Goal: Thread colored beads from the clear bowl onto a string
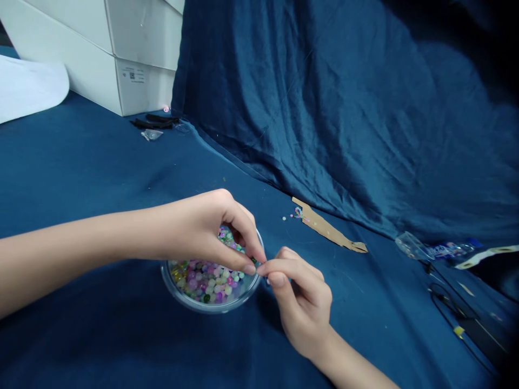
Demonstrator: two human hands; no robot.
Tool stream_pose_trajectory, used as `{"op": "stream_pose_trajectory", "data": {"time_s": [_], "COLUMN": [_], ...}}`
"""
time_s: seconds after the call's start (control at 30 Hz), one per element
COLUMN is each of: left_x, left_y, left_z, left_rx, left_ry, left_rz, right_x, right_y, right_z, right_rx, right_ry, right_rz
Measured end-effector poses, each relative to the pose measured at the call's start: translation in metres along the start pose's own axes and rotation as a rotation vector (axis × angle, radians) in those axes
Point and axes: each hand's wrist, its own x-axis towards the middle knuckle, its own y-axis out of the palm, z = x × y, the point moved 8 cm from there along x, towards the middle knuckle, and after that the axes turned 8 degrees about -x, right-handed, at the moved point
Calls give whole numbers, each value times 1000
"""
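Observation:
A clear round plastic bowl (211, 309) holds many small beads (213, 278) in pink, purple, white, yellow and green. My left hand (219, 235) reaches across the top of the bowl, thumb and index finger pinched together at its right rim. A dark green bead shows by those fingertips; whether they grip it is unclear. Just right of the bowl, my right hand (302, 294) is closed, thumb and index finger pinched, its index fingertip meeting the left fingers. Something tiny shows beneath the right fingertips, too small to name.
Behind the right hand lies a torn cardboard strip (330, 229) with a small beaded loop (298, 212) at its end. White boxes (141, 59) stand back left, black strips (156, 121) before them. Clear plastic packaging (411, 246) and black cables (450, 302) lie right. A blue curtain (324, 108) hangs behind.

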Motion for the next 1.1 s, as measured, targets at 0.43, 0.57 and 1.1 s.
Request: {"op": "stream_pose_trajectory", "data": {"time_s": [0.43, 0.57, 1.1], "left_x": [0, 1, -1], "left_y": [0, 1, -3], "left_z": [2, 1, 3], "left_rx": [0, 4, -14], "left_ry": [-10, -5, -40], "left_rz": [11, 23, -8], "right_x": [1, 2, 0], "right_y": [1, 1, 0], "right_z": [1, -1, -2], "right_rx": [-40, -61, -90], "right_ry": [3, 23, 26], "right_rz": [1, 5, 14]}}
